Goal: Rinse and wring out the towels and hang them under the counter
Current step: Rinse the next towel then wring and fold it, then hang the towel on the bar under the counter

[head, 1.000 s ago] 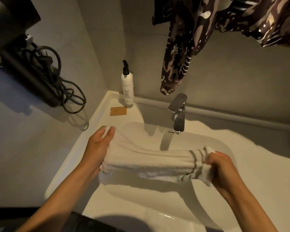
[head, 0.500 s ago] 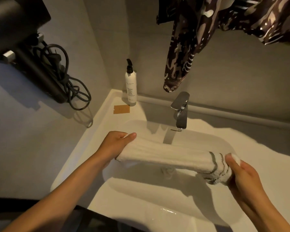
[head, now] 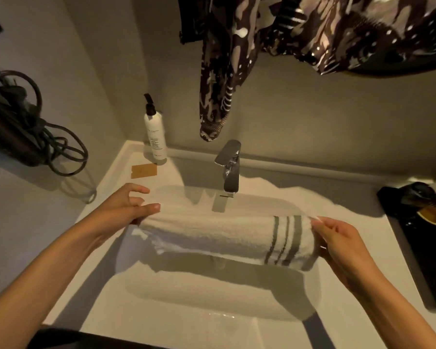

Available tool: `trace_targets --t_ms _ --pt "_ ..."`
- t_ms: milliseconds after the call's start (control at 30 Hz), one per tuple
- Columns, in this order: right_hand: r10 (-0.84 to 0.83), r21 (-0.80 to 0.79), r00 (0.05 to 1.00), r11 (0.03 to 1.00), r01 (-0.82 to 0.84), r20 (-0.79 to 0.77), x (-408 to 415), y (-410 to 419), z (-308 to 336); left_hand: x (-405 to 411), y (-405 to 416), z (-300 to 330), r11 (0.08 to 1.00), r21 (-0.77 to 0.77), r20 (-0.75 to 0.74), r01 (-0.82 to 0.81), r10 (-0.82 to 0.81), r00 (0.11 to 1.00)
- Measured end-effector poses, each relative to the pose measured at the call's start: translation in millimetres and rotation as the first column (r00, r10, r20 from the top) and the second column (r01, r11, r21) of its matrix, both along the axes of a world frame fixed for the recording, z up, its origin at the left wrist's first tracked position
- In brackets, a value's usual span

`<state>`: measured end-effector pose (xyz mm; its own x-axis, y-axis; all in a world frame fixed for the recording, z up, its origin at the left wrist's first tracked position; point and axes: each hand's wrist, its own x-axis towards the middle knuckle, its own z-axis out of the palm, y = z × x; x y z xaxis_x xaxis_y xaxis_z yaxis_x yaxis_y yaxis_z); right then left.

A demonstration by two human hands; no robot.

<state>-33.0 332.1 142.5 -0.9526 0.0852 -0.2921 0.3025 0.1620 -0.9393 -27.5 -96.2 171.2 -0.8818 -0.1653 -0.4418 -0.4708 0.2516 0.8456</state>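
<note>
We hold the rolled towel (head: 219, 238) level over the sink (head: 212, 293), below the faucet (head: 230, 172); left hand (head: 122, 207) pinches one end, right hand (head: 337, 243) grips the striped end; wringing step, we judge; next, counter-twist both ends

Towel (head: 212, 238): white, three grey stripes across its right end. Sink (head: 212, 293) and counter (head: 350, 217): white. Faucet (head: 230, 170): shiny silver. Pump bottle (head: 156, 137): white body, black pump top. Small card (head: 144, 170) by it: tan. Hanging garment (head: 287, 41): dark brown, maybe near black in this dim light, with pale cream blotches and streaks. Coiled cord (head: 48, 137): black. Wall (head: 312, 122): grey.
</note>
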Motion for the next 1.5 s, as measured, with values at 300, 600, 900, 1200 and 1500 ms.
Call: trace_targets --t_ms 300,600,900,1200,1500 --pt "-0.086 -0.268 0.919 0.963 -0.022 -0.385 17.5 39.2 18.3 -2.9 8.7 36.3 0.771 -0.589 -0.263 0.243 -0.467 0.844" --pt "-0.008 -0.012 0.973 1.000 0.005 -0.231 36.2 117.1 55.6 -27.4 93.5 160.0 0.966 -0.035 -0.836 0.256 -0.169 0.522" --pt "0.432 -0.080 0.822 0.867 -0.492 -0.371 6.1 -48.8 83.6 -70.0 222.1 209.7 0.762 -0.289 -0.659 0.579 -0.597 0.457" --pt "0.490 -0.044 0.868 0.868 -0.494 -0.084 3.4 -65.9 60.0 -57.1 170.4 44.1 0.841 -0.539 -0.359 -0.049 -0.177 0.917" --pt "0.387 -0.806 0.898 0.589 -0.065 0.210 67.2 -27.5 40.3 90.5 220.5 -63.9 0.712 0.584 0.301 -0.390 0.256 0.919"
